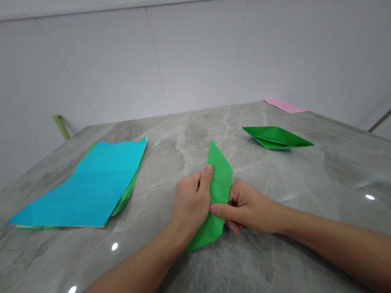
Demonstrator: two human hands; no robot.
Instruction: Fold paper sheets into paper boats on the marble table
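Gripped at the near middle of the grey marble table (293, 187): a long, pointed piece of folded green paper (220, 169), left hand (190, 205) closed on it with thumb on top, right hand (249, 206) pinching its edge. Farther left, a blue-topped paper stack (86, 188) (green beneath). Farther right, a folded green paper boat (275, 137), then a pink sheet (285, 105).

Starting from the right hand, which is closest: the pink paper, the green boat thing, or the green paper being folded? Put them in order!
1. Green paper being folded: pinched in the right hand itself, mid-table.
2. Folded green boat shape: farther back, to the right.
3. Pink paper: farthest, at the far right corner of the table.
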